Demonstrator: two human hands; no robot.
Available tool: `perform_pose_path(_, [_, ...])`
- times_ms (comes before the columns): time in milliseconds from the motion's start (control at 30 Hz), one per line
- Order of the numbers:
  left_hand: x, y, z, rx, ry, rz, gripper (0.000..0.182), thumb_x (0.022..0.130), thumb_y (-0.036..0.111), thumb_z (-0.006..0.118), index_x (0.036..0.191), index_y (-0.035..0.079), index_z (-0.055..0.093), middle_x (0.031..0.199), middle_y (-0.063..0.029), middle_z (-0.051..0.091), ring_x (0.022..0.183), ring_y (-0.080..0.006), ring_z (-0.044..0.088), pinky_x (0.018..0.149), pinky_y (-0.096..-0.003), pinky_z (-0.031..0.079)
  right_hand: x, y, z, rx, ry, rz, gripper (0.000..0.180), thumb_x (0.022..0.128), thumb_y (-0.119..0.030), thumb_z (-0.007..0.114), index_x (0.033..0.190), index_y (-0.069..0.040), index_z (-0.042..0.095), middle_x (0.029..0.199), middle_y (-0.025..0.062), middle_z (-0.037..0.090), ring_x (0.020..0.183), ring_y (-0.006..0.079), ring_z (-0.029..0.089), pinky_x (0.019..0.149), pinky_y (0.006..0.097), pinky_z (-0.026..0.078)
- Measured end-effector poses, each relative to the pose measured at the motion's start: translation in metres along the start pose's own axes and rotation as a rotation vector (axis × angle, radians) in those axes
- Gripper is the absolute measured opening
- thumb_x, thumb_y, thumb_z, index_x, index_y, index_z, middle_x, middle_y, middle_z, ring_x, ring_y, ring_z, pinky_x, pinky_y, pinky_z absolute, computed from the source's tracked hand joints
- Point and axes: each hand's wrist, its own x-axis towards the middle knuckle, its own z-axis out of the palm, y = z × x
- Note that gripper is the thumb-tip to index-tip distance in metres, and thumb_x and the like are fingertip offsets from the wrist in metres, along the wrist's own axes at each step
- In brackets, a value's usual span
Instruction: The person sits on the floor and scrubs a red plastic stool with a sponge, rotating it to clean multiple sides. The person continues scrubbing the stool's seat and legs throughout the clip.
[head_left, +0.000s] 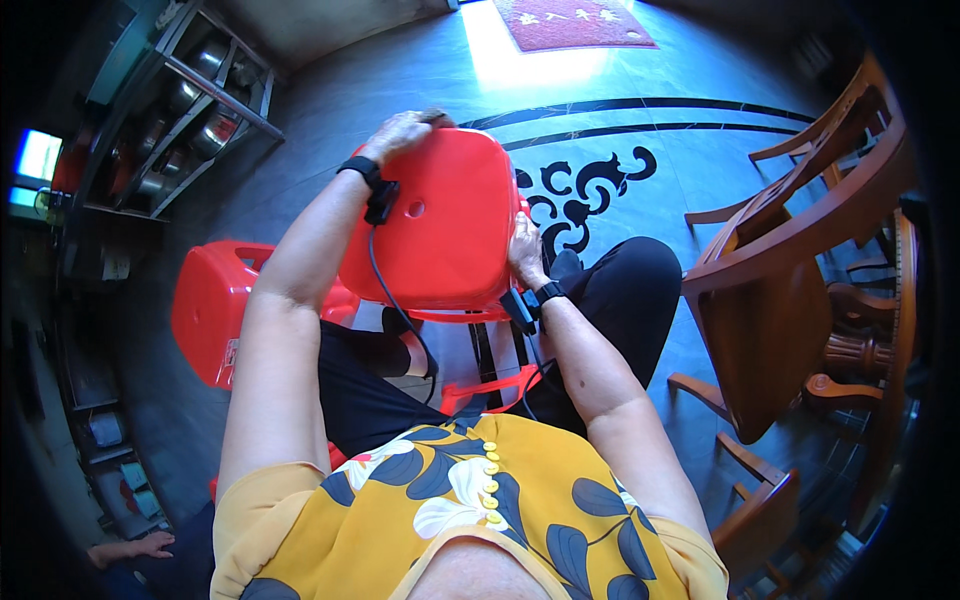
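Observation:
A red plastic stool (439, 225) with a small round hole in its seat is in front of me, between my knees, the seat tilted towards me. My left hand (401, 135) is at its far left corner. At those fingertips is a small dark brownish thing (433, 115), too blurred to name, perhaps a rag. My right hand (527, 247) grips the right side of the stool, thumb up by the seat's edge. Each wrist wears a black strap with a small device and a cable.
Another red plastic stool (214, 315) is at my left, bearing a label. Wooden armchairs (765, 337) are on the right. A metal rack (217, 97) with steel pots stands far left. A red mat (574, 22) lies ahead. Another person's hand (154, 544) shows at lower left.

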Motion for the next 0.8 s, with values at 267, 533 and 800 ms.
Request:
perform_pose_path(267, [0.014,0.104,0.039,0.191,-0.104,0.203,0.029,0.091,0.027,0.053,0.11,0.021,0.074,0.118,-0.0102,0.07,0.106,-0.0327,0.066,0.096,-0.04,0.051,0.003,0.002,0.0,-0.009,-0.039,-0.012,0.048,0.106,-0.033,0.03,0.123,0.002,0.058,0.126,0.0317,0.059,0.113,0.0499,0.058,0.097,0.0526,0.046])
perform_pose_path(533, [-0.096,0.194,0.098,0.776,-0.063,0.431,0.024,0.085,0.019,0.058,0.088,0.002,0.075,0.098,-0.0169,0.073,0.102,-0.0301,0.066,0.101,-0.0419,0.041,0.032,0.071,0.018,0.269,-0.064,-0.493,0.032,0.101,-0.016,0.052,0.132,-0.007,0.055,0.122,0.011,0.067,0.106,0.0288,0.065,0.091,0.0425,0.052])
perform_pose_path(800, [-0.207,0.165,0.125,0.621,0.283,0.634,0.02,0.092,0.014,0.057,0.104,0.004,0.07,0.123,-0.0144,0.067,0.132,-0.0305,0.052,0.119,-0.0464,0.032,0.022,0.04,-0.011,0.804,-0.296,0.286,0.044,0.098,-0.046,0.062,0.105,-0.004,0.073,0.093,0.0043,0.072,0.074,0.0138,0.064,0.063,0.0302,0.054])
